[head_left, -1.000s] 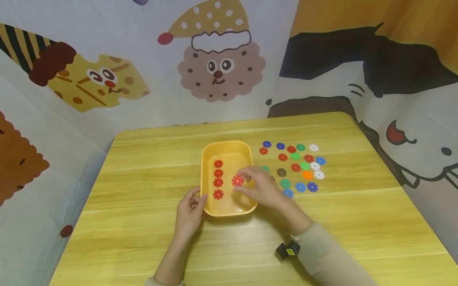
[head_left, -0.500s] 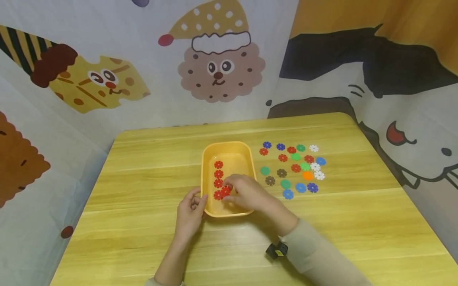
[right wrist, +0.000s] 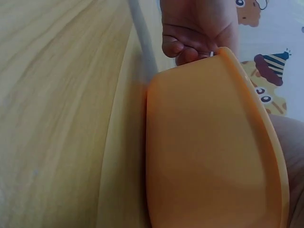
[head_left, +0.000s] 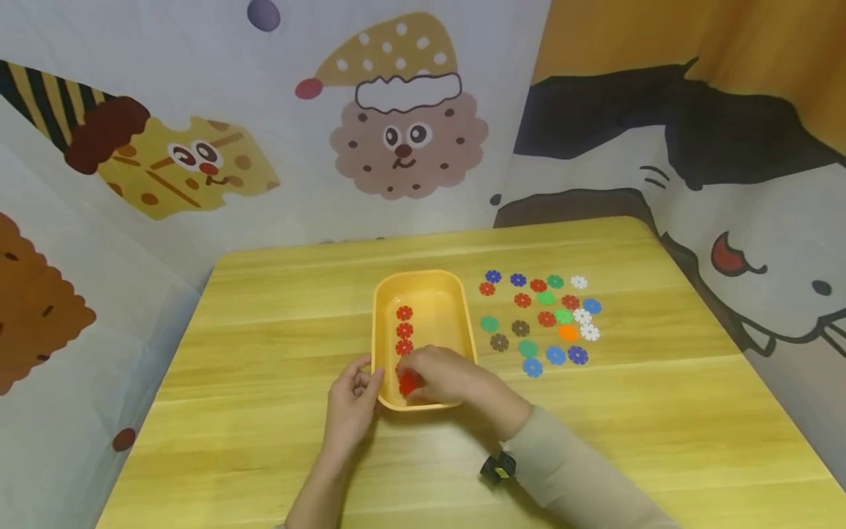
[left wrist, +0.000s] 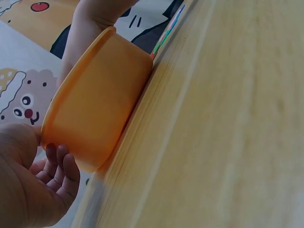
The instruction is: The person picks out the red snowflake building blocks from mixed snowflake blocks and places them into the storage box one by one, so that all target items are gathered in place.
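A yellow-orange plastic tray stands on the table, its outer wall filling much of both wrist views. My left hand pinches the tray's left rim between thumb and fingers near the front corner. Inside the tray, my right hand pinches a red snowflake disc close over the floor, at the near end of a column of several red discs. The right fingers partly cover the nearest disc of that column. In the right wrist view, the tray wall hides the fingertips and the disc.
To the right of the tray, several loose snowflake discs in red, blue, green, brown, orange and white lie scattered on the wooden table. A black device sits at the right sleeve. A cartoon-print cloth hangs behind the table.
My right hand has moved left and toward me inside the tray, carrying the red disc from the tray's right side to the column's near end. My left hand stays on the rim.
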Demonstrator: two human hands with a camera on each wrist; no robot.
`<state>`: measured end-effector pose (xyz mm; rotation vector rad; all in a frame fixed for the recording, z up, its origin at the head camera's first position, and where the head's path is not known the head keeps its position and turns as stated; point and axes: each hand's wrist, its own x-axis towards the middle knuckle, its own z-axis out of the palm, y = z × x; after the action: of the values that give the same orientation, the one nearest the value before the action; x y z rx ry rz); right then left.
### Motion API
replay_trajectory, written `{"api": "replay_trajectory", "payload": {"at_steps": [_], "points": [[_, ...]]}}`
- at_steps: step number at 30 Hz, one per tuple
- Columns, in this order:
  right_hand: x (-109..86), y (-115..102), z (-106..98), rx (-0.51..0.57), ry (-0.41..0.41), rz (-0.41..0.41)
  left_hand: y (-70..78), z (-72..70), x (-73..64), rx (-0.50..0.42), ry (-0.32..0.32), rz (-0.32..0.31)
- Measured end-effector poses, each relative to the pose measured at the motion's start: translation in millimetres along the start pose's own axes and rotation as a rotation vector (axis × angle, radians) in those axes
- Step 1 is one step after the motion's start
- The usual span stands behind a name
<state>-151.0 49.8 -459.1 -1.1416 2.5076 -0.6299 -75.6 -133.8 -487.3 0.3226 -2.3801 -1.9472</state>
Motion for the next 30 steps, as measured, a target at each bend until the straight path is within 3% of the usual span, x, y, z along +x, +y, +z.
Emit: {"api": "replay_trajectory", "payload": {"at_steps": [9, 14, 17, 22, 26, 30], "points": [[1.7, -1.1, 1.6, -0.030, -0.043, -0.013, 0.5, 1.4, -1.5, -0.015, -0.002, -0.011], [-1.3, -1.3, -2.9, 0.000, 0.000, -0.025, -0.2, 0.9, -1.6, -0.016, -0.004, 0.008], [-5.4, 0.6, -10.9, 0.037, 0.101, -0.065, -1.8, 0.7, -1.8, -0.013, 0.001, 0.021], [-15.4, 15.4, -30.7, 0.128, 0.363, -0.104, -3.7, 1.7, -2.9, 0.017, 0.017, 0.023], [-22.8, 37.8, -44.0, 0.193, 0.558, -0.064, -3.4, 2.4, -3.0, 0.035, 0.021, 0.006], [-28.8, 59.3, -53.7, 0.244, 0.691, -0.016, -2.3, 2.5, -2.3, 0.039, 0.020, 0.000]]}}
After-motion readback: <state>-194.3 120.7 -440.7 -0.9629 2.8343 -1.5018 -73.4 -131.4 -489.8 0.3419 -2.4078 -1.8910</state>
